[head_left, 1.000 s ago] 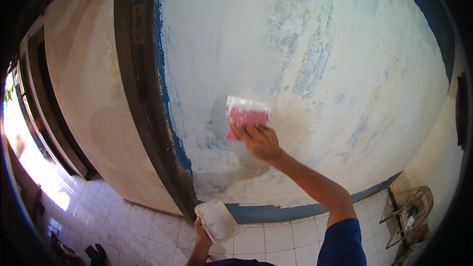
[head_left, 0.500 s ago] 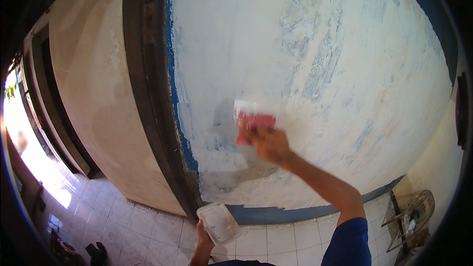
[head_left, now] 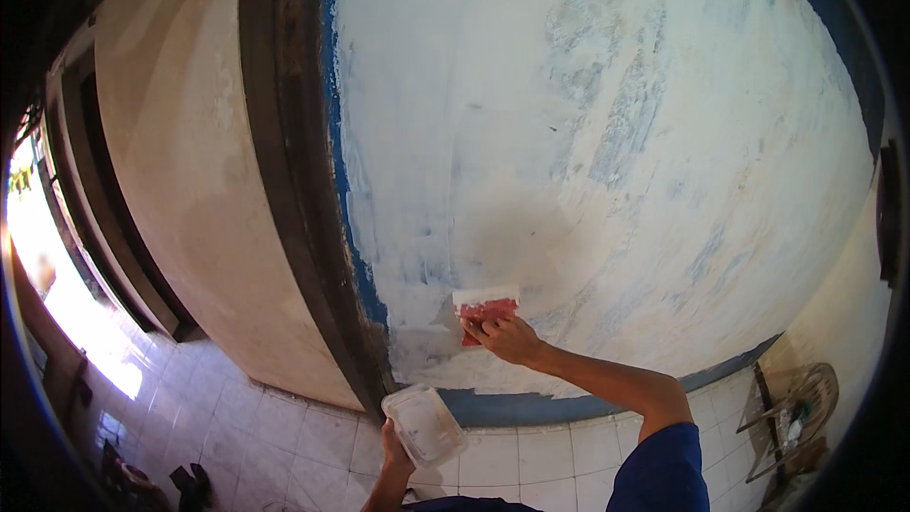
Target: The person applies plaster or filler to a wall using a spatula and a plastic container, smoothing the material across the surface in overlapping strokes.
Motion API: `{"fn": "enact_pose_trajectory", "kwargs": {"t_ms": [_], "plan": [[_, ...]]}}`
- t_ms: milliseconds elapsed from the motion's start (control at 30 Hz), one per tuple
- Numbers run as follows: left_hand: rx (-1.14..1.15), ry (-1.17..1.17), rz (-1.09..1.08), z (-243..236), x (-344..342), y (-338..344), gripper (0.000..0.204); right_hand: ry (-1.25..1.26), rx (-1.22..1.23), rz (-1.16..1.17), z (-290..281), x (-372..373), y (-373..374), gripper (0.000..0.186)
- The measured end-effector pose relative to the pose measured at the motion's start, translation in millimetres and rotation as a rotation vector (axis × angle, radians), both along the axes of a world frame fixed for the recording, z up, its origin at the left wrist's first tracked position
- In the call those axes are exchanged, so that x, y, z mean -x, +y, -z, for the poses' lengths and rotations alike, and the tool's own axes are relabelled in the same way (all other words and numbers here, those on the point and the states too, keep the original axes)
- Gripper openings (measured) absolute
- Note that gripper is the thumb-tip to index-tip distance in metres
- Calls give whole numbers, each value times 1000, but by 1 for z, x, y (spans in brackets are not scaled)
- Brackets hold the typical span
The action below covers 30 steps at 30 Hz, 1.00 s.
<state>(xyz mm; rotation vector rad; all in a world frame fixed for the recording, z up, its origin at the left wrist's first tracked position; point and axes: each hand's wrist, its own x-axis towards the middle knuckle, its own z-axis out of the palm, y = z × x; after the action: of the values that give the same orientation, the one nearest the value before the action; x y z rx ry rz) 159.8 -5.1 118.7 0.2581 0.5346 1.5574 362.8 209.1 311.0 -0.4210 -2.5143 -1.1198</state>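
My right hand (head_left: pixel 510 338) grips a red putty knife (head_left: pixel 488 311) with a wide blade, pressed to the wall in its lower left part. White filler smears the knife near the blade. The wall (head_left: pixel 493 133) is coated in white filler, with blue-grey patches showing through. Low in front of me, my left hand (head_left: pixel 396 450) is closed on the side of a translucent plastic tub (head_left: pixel 425 425). Pale residue coats the tub's inside; how much filler it holds I cannot tell.
A dark wooden door frame (head_left: pixel 294 161) edges the wall on the left, beside a beige wall (head_left: pixel 204 133). Blue paint (head_left: pixel 512 408) runs along the wall's foot above white floor tiles (head_left: pixel 545 455). A chair (head_left: pixel 801 417) stands at the lower right. Dark items (head_left: pixel 192 488) lie on the floor at left.
My right hand has moved down the wall with the putty knife, leaving smoother white filler over the spot where it was. The left hand and tub stay nearly in place.
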Motion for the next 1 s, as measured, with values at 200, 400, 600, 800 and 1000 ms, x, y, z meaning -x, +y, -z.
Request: {"fn": "enact_pose_trajectory", "kwargs": {"t_ms": [200,400,600,800,1000], "plan": [[25,46,-67,-13,1,-7,81,342,30,-11,-81,0,-13,54],[-15,11,-8,-10,-2,-1,73,241,41,-65,-9,-24,37,59],[75,-4,-25,-23,1,-4,74,268,226,41,-20,-24,-23,63],[-9,73,-39,-29,-5,-6,75,602,49,20,-126,-20,9,55],[67,83,-29,-25,-9,-5,74,142,-104,50,12,-20,17,52]]}}
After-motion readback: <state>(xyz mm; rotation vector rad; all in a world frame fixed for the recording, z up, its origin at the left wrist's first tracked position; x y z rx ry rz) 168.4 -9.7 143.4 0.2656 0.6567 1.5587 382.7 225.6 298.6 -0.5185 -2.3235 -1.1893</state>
